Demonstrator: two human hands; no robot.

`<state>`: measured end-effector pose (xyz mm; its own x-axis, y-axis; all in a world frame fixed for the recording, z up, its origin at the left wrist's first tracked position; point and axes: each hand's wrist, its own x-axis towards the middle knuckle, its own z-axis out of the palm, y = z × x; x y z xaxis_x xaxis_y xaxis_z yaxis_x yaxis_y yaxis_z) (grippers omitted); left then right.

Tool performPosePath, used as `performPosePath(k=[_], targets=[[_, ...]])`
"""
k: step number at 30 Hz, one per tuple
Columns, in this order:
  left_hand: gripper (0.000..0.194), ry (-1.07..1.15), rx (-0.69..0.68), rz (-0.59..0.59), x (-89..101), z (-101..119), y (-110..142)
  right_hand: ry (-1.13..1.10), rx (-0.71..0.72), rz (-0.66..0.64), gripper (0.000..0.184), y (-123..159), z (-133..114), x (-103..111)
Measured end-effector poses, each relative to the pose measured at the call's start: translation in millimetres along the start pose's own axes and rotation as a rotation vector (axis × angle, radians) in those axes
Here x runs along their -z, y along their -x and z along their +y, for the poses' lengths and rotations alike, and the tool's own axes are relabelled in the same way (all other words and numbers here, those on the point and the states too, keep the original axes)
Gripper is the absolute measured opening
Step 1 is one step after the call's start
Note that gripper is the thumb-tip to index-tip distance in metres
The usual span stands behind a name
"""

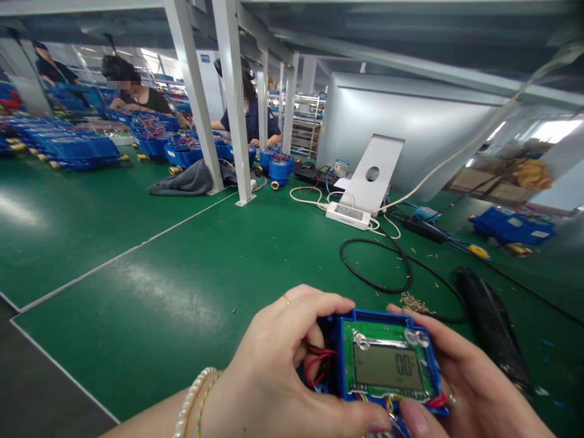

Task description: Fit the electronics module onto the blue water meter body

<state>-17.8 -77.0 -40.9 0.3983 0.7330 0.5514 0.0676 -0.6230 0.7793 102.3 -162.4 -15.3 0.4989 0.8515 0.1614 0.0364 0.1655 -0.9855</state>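
Spanning the view, the green worktop (150, 274) carries a monitor (410, 131) at its far edge and a black cable (378, 267) mid-surface. At the near edge you hold the blue meter module (385, 365): left hand (283, 371) and right hand (474, 383) each closed on a side, display up. Seating appears underway; next, tuck the red wires (319, 362) clear.

bright overhead light, glare on green table (137, 286), edges warped.
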Motion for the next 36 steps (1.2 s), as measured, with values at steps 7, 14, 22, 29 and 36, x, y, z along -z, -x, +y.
performPosePath(k=[7,14,22,29,36], targets=[[0.065,-0.011,-0.030,-0.031,0.7,2,-5,-0.050,-0.054,-0.001,0.053,-1,-6,1],[0.069,0.003,0.004,-0.069,1.2,4,-7,-0.116,-0.009,-0.078,0.053,-7,1,9],[0.063,0.164,0.156,-0.125,2.7,2,-10,0.135,-0.125,-0.242,0.034,-9,5,42],[0.067,0.225,0.205,-0.155,5.5,-4,-12,0.215,-0.121,-0.214,0.038,-9,7,41],[0.070,0.218,0.248,-0.173,5.0,-4,-11,0.260,-0.105,-0.187,0.038,-9,7,37]])
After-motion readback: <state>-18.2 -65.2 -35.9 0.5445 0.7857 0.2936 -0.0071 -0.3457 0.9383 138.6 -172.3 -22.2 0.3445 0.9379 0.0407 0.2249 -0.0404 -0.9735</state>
